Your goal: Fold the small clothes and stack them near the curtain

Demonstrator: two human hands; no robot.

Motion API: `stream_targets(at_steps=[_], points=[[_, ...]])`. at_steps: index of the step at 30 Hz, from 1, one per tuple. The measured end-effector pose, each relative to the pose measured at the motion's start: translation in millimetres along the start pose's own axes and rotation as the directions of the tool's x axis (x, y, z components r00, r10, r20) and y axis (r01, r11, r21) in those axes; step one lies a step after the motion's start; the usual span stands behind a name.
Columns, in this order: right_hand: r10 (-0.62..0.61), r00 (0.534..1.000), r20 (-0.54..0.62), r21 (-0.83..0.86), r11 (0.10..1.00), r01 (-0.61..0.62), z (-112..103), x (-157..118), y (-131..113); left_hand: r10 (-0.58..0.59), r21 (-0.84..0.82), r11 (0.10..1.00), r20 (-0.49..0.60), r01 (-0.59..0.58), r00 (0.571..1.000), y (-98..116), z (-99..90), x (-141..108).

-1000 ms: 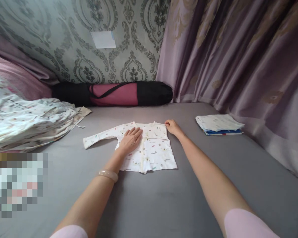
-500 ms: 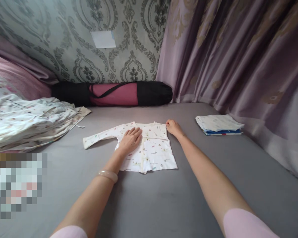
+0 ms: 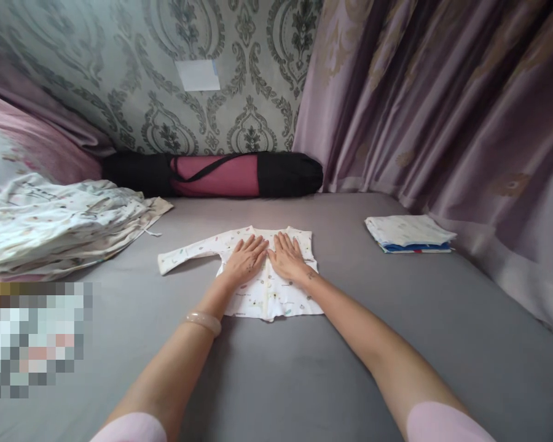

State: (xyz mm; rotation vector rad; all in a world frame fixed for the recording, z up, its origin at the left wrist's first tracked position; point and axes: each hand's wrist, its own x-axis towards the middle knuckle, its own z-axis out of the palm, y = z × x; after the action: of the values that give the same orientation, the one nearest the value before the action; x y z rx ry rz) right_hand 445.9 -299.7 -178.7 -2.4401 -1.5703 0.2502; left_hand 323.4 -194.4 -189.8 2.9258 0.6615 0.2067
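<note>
A small white baby shirt [image 3: 270,301] with a scattered print lies spread on the grey sheet. Its left-hand sleeve stretches out to the side, while no sleeve extends on the right, where the edge is folded in. My left hand [image 3: 246,258] rests flat on the left chest of the shirt, fingers pointing away from me. Beside it, my right hand [image 3: 288,256] lies flat on the right chest with its fingers spread a little. The thumbs nearly meet over the front placket.
At the left is a heap of printed white clothes [image 3: 69,227], with a pixelated patch [image 3: 41,344] below. A folded stack of cloth [image 3: 410,234] lies at the right. The black and maroon long bag [image 3: 216,175] runs along the wall, beside a purple curtain [image 3: 373,92].
My right hand has left the shirt's right shoulder edge, opened, and come down flat on the chest beside my left hand. The left hand stays in place on the shirt.
</note>
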Motion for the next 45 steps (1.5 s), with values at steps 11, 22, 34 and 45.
stream_targets(at_steps=[11, 22, 34, 45], points=[[0.166, 0.986, -0.020, -0.112, 0.980, -0.167, -9.8, -2.9, 38.8, -0.009, -0.034, 0.999, -0.012, 0.009, 1.000, -2.8, 0.5, -0.3], [0.287, 0.946, -0.153, -0.140, 0.941, -0.308, -20.7, -9.6, 59.3, -0.032, -0.028, 0.999, -0.029, 0.032, 0.999, -0.8, -0.5, -0.4], [0.135, 0.990, -0.027, -0.124, 0.983, -0.138, -11.6, -1.2, 45.9, -0.073, -0.046, 0.996, 0.075, 0.076, 0.995, 0.0, -3.9, 4.1], [-0.100, 0.995, -0.021, -0.116, 0.989, 0.097, -15.1, 2.3, -10.3, -0.134, -0.082, 0.988, -0.002, 0.133, 0.991, 5.8, -23.0, 0.1]])
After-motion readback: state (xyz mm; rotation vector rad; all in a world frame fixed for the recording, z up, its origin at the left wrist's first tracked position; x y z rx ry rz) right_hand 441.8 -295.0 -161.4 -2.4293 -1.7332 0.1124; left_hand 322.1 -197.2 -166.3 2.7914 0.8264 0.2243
